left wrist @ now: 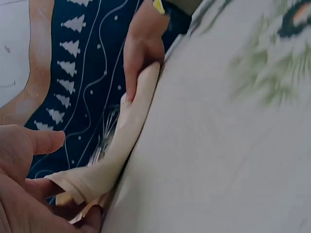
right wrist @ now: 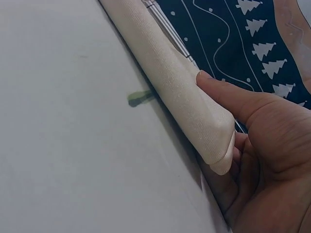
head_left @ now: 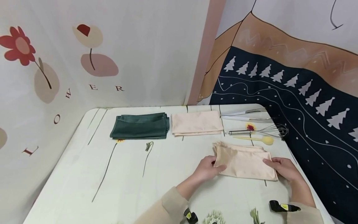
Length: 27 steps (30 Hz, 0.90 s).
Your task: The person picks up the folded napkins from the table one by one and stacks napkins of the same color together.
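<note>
A folded peach cloth (head_left: 246, 161) lies between both hands at the right front of the table. My left hand (head_left: 207, 169) holds its left end, fingers tucked beneath the layers and thumb on the upper side; in the left wrist view that thumb stands apart from the fabric. My right hand (head_left: 286, 169) pinches the right end, thumb on top and fingers underneath. Seen from the right wrist, the cloth (right wrist: 180, 97) has a rounded fold along its near edge. Both ends are raised close over the table.
A dark green folded cloth (head_left: 139, 126) and a second peach cloth (head_left: 197, 123) lie along the back of the table (head_left: 72, 183). To their right are a wire whisk (head_left: 246, 132), a yellow spoon (head_left: 265, 140) and long metal utensils (head_left: 246, 119). Printed curtains hang behind and at the right.
</note>
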{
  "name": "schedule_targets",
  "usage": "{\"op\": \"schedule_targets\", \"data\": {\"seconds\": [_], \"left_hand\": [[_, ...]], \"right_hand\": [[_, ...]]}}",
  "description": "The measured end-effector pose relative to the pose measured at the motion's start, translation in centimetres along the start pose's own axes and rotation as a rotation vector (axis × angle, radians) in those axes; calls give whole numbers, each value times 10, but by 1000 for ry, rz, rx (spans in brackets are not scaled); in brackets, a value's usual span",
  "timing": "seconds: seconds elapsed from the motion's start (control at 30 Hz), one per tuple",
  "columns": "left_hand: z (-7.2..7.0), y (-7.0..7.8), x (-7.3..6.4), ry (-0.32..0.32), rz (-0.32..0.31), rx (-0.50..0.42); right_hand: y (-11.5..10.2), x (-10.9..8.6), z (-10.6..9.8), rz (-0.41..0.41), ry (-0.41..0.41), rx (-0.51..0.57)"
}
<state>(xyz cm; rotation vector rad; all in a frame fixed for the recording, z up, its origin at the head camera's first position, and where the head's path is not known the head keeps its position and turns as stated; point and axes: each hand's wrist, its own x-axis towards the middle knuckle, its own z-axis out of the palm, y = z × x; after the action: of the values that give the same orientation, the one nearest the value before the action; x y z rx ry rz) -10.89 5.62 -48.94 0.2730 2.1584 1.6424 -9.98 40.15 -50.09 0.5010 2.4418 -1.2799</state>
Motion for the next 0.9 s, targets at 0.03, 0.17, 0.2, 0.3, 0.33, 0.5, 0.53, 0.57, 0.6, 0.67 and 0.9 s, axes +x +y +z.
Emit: {"op": "schedule_targets", "data": {"seconds": [0.03, 0.17, 0.2, 0.3, 0.33, 0.5, 0.53, 0.57, 0.6, 0.67, 0.9], "left_hand": [[1, 1, -1, -2, 6, -28], [3, 2, -2, 23, -38, -267], [3, 1, -2, 40, -54, -328], [2, -4, 3, 110, -103, -457], [2, -5, 5, 133, -107, -468], [-2, -11, 12, 201, -109, -452], [-2, -12, 13, 200, -109, -447], [-3, -12, 13, 193, -108, -440], [-3, -12, 13, 183, -108, -431], [-3, -13, 14, 165, -100, -416], [-5, -20, 22, 161, -99, -346]], "right_hand": [[0, 0, 0, 0, 2, 1], [1, -1, 1, 0, 11, 17], [1, -2, 1, 1, 11, 25], [1, -3, 3, 1, 15, 50], [2, -3, 4, -3, 15, 58], [4, -5, 6, -57, 45, 160], [6, -5, 6, -81, 44, 197], [7, -6, 6, -105, 43, 232], [8, -6, 6, -128, 37, 267], [11, -6, 5, -170, 21, 327], [13, -7, 7, -188, 31, 425]]}}
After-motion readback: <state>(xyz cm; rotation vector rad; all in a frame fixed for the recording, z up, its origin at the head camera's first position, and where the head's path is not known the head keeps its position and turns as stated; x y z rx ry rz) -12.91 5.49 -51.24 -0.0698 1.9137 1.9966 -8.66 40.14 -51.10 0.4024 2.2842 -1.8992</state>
